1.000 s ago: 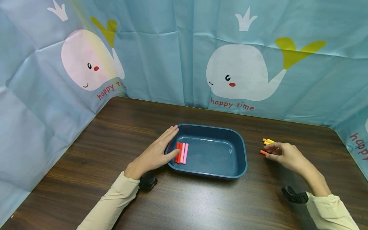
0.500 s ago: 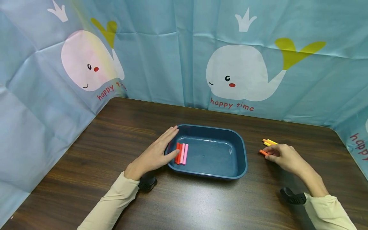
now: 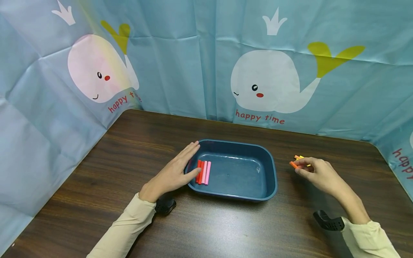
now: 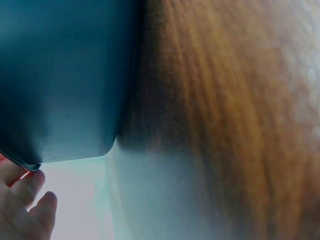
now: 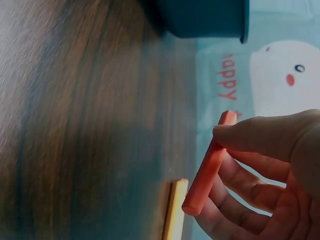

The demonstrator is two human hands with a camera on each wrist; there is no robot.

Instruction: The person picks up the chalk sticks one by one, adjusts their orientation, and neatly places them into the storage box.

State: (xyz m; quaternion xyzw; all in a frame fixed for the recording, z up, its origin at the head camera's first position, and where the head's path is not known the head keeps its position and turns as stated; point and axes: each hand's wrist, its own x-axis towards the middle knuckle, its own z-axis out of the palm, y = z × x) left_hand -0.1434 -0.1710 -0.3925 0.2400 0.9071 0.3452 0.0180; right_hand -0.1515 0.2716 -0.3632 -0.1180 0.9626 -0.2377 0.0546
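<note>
My right hand [image 3: 317, 173] pinches an orange-red, crayon-like stick [image 5: 206, 177] between thumb and fingertips, the stick slanting in the right wrist view. Just behind those fingers, orange and yellow sticks [image 3: 297, 157] lie on the table, partly hidden by the hand. A yellow stick [image 5: 175, 212] shows below the held one. On the left rim of a dark blue plastic basin [image 3: 232, 196] rests my left hand [image 3: 171, 177], fingers extended and thumb over the side. Inside, red sticks [image 3: 199, 172] and pink sticks [image 3: 208, 173] lie side by side against the left end.
The dark wood table [image 3: 145, 129] runs back to a light blue curtain [image 3: 180, 71] printed with whales. A black wrist device [image 3: 329, 220] sits by the right cuff, and another black device [image 3: 165, 205] is under the left wrist.
The right hand has closed its fingertips on the orange stick and lifted it slightly up and left from its spot. The left hand and the basin have stayed put.
</note>
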